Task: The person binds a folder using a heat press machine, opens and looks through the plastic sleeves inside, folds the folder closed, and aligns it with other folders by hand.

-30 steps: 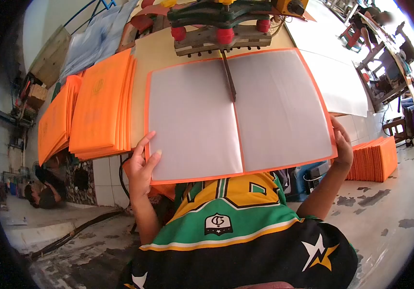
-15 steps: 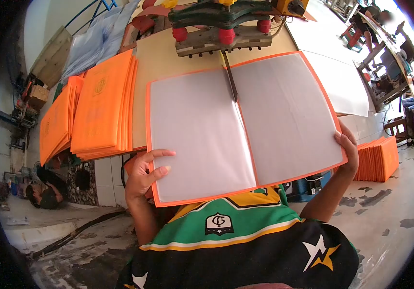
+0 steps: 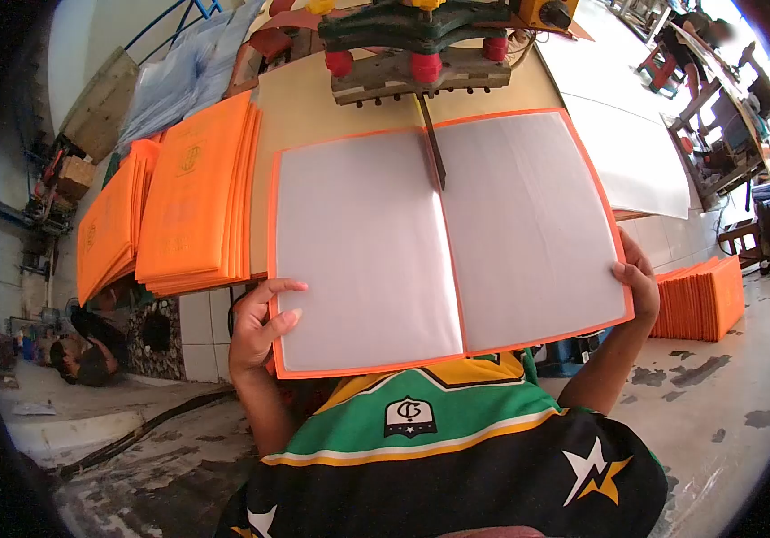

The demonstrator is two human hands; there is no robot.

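Observation:
An orange folder (image 3: 362, 260) lies opened out in front of me, with clear or whitish plastic over both inner sides. My left hand (image 3: 261, 327) pinches its left edge, thumb and forefinger on top. On the right edge my right hand (image 3: 638, 280) grips it, thumb on top and the other fingers mostly underneath. A thin dark metal strip (image 3: 437, 157) reaches over the fold from the far side. Beyond the folder's far edge hangs the press head (image 3: 421, 76) of a machine, with red round parts and a row of bolts.
Orange folders in a stack (image 3: 192, 193) lie left of the work, with clear plastic sheets (image 3: 183, 81) behind them. More orange folders (image 3: 700, 300) stand on the floor at right. A white sheet (image 3: 627, 161) lies on the table's right. Another person (image 3: 694, 49) is at the far right.
The folder has shifted slightly left and turned a little, its right side coming lower at the far corner. Both hands moved with it, still gripping the edges.

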